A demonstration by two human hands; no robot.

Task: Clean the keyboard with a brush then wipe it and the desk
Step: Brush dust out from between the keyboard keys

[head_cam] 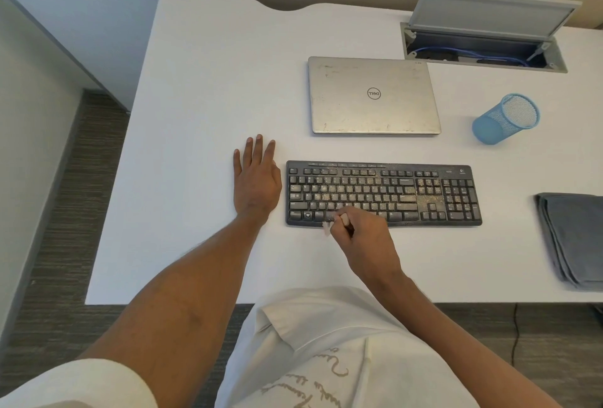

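A black keyboard (408, 192) lies on the white desk (202, 87), dusted with yellowish crumbs, thickest near the arrow keys. My right hand (367, 234) grips a small brush (327, 226) at the keyboard's front edge, near the left end of the space bar; the pale bristles show blurred below my thumb, and the handle is mostly hidden in my fist. My left hand (256, 179) lies flat on the desk just left of the keyboard, fingers straight. A folded grey cloth (574, 238) rests at the desk's right edge.
A closed silver laptop (372, 96) sits behind the keyboard. A blue mesh pen cup (504, 118) leans at the right. An open cable hatch (483, 45) with blue cables is set into the desk's back right. The desk's front edge is at my waist.
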